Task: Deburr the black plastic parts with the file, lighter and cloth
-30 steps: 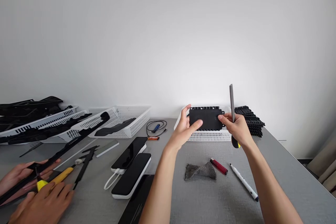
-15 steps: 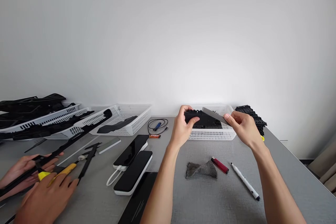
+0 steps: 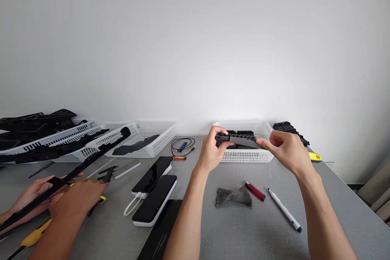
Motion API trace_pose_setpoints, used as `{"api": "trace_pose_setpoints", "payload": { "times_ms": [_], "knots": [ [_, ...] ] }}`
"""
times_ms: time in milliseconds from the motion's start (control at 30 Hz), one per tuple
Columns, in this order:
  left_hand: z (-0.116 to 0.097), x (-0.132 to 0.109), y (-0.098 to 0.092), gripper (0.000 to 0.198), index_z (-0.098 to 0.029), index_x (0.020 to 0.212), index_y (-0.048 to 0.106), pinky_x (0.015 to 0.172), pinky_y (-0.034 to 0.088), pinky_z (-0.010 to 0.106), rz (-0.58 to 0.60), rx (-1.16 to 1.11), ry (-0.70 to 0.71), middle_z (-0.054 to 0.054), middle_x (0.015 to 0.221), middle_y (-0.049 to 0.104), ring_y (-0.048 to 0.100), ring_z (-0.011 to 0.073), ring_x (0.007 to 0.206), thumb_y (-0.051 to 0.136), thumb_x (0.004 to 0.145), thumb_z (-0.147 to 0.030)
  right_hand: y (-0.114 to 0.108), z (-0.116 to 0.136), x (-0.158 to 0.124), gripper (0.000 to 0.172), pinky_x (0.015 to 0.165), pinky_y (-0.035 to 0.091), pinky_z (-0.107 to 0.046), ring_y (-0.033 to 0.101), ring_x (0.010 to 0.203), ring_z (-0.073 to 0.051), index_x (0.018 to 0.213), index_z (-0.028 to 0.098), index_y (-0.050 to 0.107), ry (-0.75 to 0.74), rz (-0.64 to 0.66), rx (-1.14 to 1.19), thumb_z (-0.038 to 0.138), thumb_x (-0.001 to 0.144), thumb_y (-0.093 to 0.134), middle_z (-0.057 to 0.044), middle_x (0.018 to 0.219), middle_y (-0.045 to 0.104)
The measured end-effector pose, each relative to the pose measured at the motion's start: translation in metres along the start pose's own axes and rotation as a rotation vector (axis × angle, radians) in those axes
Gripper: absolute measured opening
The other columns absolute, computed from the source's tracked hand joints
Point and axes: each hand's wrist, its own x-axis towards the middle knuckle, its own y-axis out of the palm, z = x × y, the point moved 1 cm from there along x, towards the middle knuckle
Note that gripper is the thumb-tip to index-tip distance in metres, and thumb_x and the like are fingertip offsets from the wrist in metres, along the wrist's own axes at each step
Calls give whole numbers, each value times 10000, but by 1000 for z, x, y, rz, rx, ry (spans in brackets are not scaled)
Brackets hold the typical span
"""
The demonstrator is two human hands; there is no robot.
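Over the near side of a white basket (image 3: 246, 156), my left hand (image 3: 211, 148) pinches a small black plastic part (image 3: 223, 138) between thumb and fingers. My right hand (image 3: 286, 150) is closed on what looks like a flat file, its grey blade (image 3: 245, 143) lying against the part's edge. A yellow handle end (image 3: 315, 157) sticks out behind my right wrist. Part of the black piece is hidden by my left fingers. Black toothed parts (image 3: 243, 134) lie inside the basket.
A grey cloth (image 3: 234, 197), a red lighter (image 3: 255, 191) and a white marker (image 3: 284, 210) lie between my forearms. More black parts (image 3: 289, 130) sit back right. To the left are phones (image 3: 154, 201), baskets (image 3: 155, 146) and a co-worker's hands (image 3: 76, 199) holding a long black strip (image 3: 88, 160).
The black part and file blade have tilted to nearly edge-on. My right hand has moved slightly right, exposing more yellow handle. The co-worker's nearer hand has moved up and right.
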Motion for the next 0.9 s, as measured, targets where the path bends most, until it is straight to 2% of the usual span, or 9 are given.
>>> {"api": "trace_pose_setpoints", "payload": {
  "times_ms": [267, 600, 767, 900],
  "knots": [
    [-3, 0, -2, 198, -229, 942, 518, 693, 455, 236, 11, 11, 7, -3, 881, 614, 585, 132, 756, 673, 819, -214, -4, 2, -1, 661, 480, 228, -258, 284, 511, -121, 575, 220, 370, 4, -12, -1, 818, 779, 563, 36, 497, 378],
    [-3, -1, -3, 205, -230, 935, 517, 717, 460, 257, 50, 6, -54, 6, 901, 616, 587, 148, 787, 685, 819, -251, 0, -4, 2, 661, 490, 229, -259, 293, 518, -121, 572, 220, 366, -29, -4, 19, 813, 780, 571, 35, 504, 383],
    [3, 0, -8, 277, -232, 935, 498, 749, 466, 268, -7, -63, -93, 18, 933, 603, 587, 155, 817, 722, 807, -334, -5, -16, 4, 648, 486, 223, -251, 303, 520, -123, 588, 221, 364, -13, 14, 16, 803, 784, 573, 34, 511, 388],
    [7, 2, -9, 322, -232, 918, 491, 749, 457, 264, -8, -105, -110, 17, 926, 585, 571, 157, 821, 748, 788, -375, -7, -24, 5, 646, 484, 230, -249, 310, 527, -125, 596, 223, 365, 13, 9, -17, 806, 776, 578, 32, 523, 402]
  ]
}}
